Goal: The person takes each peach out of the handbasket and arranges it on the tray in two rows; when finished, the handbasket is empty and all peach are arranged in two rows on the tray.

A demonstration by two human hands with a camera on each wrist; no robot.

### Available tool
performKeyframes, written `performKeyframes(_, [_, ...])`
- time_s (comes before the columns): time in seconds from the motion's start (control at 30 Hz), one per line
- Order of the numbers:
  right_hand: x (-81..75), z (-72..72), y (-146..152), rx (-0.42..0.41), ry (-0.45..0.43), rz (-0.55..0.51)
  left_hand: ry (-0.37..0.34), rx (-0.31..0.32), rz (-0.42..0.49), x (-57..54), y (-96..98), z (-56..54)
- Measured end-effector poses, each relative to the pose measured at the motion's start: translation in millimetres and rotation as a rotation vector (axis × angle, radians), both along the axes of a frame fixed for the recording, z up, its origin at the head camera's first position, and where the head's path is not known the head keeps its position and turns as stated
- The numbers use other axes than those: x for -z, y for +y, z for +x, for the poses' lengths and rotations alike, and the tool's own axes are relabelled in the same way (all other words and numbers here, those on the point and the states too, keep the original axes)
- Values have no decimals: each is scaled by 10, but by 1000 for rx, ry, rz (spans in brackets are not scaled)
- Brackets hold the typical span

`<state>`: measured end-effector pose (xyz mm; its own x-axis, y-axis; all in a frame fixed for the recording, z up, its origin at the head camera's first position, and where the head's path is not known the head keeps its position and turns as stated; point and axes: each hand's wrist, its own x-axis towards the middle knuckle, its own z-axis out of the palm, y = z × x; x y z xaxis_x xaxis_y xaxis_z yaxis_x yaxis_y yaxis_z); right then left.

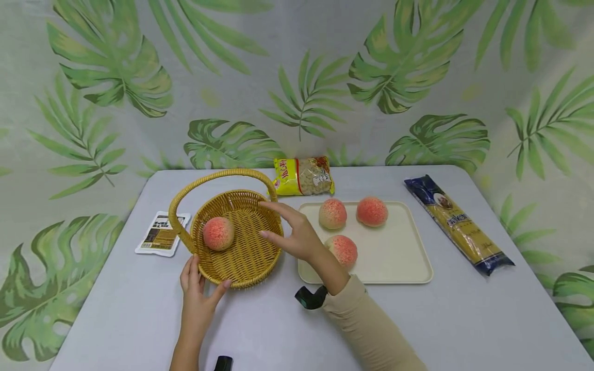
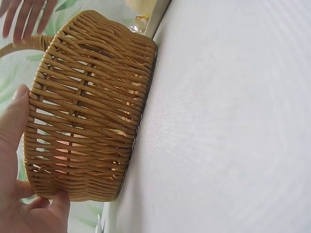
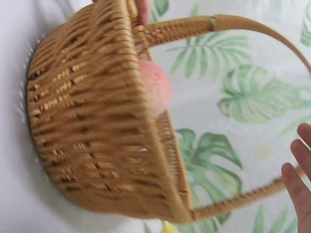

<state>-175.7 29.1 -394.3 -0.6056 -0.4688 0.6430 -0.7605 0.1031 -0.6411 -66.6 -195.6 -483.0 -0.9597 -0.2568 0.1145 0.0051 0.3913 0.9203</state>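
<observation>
A woven basket (image 1: 250, 273) with an arched handle (image 1: 223, 174) stands on the left half of the table, a pink peach (image 1: 218, 233) in its left side. My left hand (image 1: 197, 288) grips the basket's near left edge; in the left wrist view its thumb (image 2: 20, 97) lies along the rim and its fingers curl at the side. My right hand (image 1: 297, 234) is over the basket's right rim, thumb and fingers spread, holding nothing. To the right, three more peaches lie on a cream tray (image 1: 390, 257): one (image 1: 332, 214), another (image 1: 372, 211), and a third (image 1: 342, 251) partly behind my right wrist.
Behind the basket lies a yellow-and-clear food bag (image 1: 303, 176). A small white packet (image 1: 162, 234) is left of the basket. One long blue-and-gold pasta packet (image 1: 457, 221) lies at the right. A leaf-print cloth (image 1: 325, 103) hangs behind the table.
</observation>
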Motion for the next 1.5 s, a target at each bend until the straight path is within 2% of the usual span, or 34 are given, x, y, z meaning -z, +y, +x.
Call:
performKeyframes(0.17, [153, -149, -300, -5, -50, 99, 6, 6, -1, -1, 1, -1])
performKeyframes(0.33, [227, -217, -516, 19, -126, 229, 8, 8, -2, 4, 2, -3])
performKeyframes(0.53, [315, -281, -688, 8, -210, 344, -2, 6, -6, 3, -1, 0])
performKeyframes(0.67, [367, -304, -760, 2, -256, 383, 1, 9, 7, -5, -4, 5])
performKeyframes(1.1, [479, -335, -860, 15, -318, 463, 5, 10, 20, 0, -4, 15])
performKeyframes(1.5, [542, -356, -908, -35, -367, 491, 13, 8, 7, 17, -9, 8])
